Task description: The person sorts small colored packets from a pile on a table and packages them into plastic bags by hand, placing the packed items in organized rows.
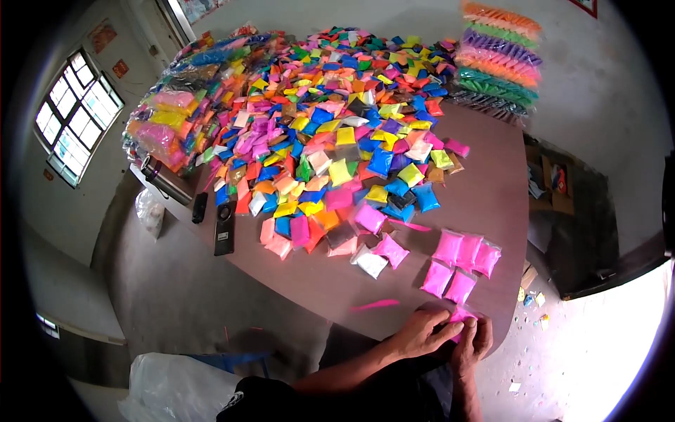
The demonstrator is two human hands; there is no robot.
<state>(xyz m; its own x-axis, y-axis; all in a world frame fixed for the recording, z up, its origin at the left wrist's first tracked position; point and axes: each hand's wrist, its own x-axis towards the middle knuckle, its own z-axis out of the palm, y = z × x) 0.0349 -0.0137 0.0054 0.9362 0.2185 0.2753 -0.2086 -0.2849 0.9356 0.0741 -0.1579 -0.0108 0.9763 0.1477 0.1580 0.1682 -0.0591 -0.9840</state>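
Note:
Near the table's front right edge, my left hand (420, 332) and my right hand (473, 343) are closed on one small pink packet (462, 314), with fingers at both of its sides. Part of that packet is hidden behind the fingers. Just beyond it, several bright pink packets (464, 250) lie flat in two rows, in clear plastic. A thin pink strip (375, 304) rests on the table to the left of my hands. Farther left, a white packet (370, 261) touches a pink packet (391, 250) at the edge of the heap.
A large heap of colourful packets (344, 133) covers much of the brown table (485, 162). Bundled bags (499, 56) are stacked at the back right. Along the left edge are a steel flask (167, 179) and a black device (224, 228). A clear plastic bag (176, 390) is at lower left.

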